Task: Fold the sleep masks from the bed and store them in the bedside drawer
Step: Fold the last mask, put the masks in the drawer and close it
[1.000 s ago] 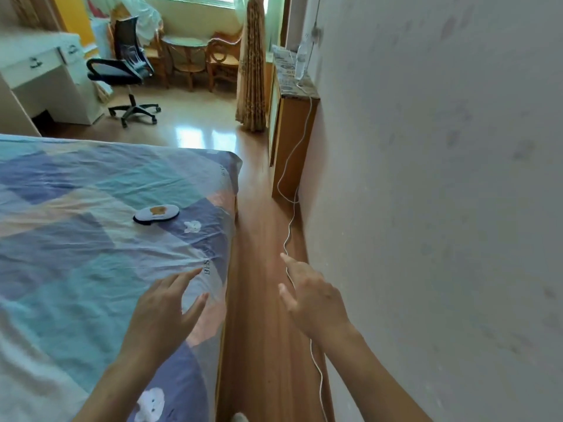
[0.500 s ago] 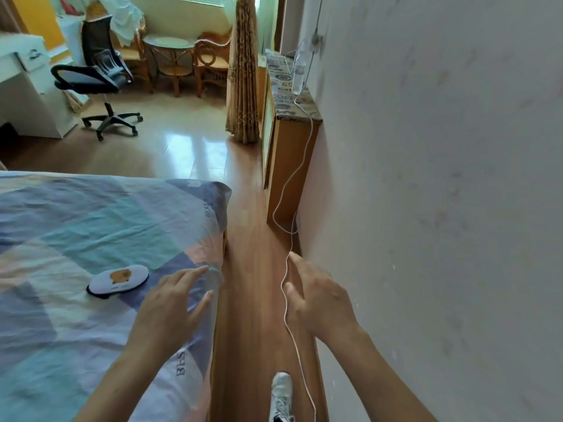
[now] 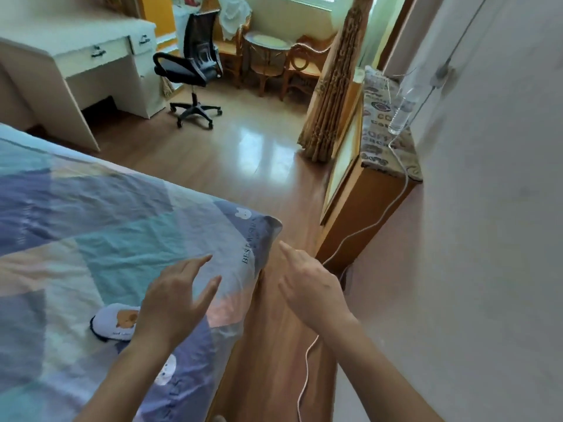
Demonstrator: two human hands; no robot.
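Note:
A white sleep mask (image 3: 114,324) with an orange bear print and dark edge lies flat on the patchwork bedspread (image 3: 91,226), near the bed's right side. My left hand (image 3: 176,296) hovers just right of it, fingers spread, covering the mask's right end and holding nothing. My right hand (image 3: 307,284) is held over the wooden floor strip beside the bed, fingers loosely apart and empty. A wooden bedside cabinet (image 3: 362,193) stands ahead against the right wall; no drawer front is visible from here.
A white cable (image 3: 307,367) runs along the floor and up over the cabinet, beside a clear plastic bottle (image 3: 402,111). A wall (image 3: 487,239) closes the right side. Farther off stand a curtain (image 3: 332,86), a black office chair (image 3: 192,74), a white desk (image 3: 91,62) and wicker chairs.
The view has moved forward along the bed and tilted. The mask now lies lower in view, right beside my left hand. Both hands stay empty and spread.

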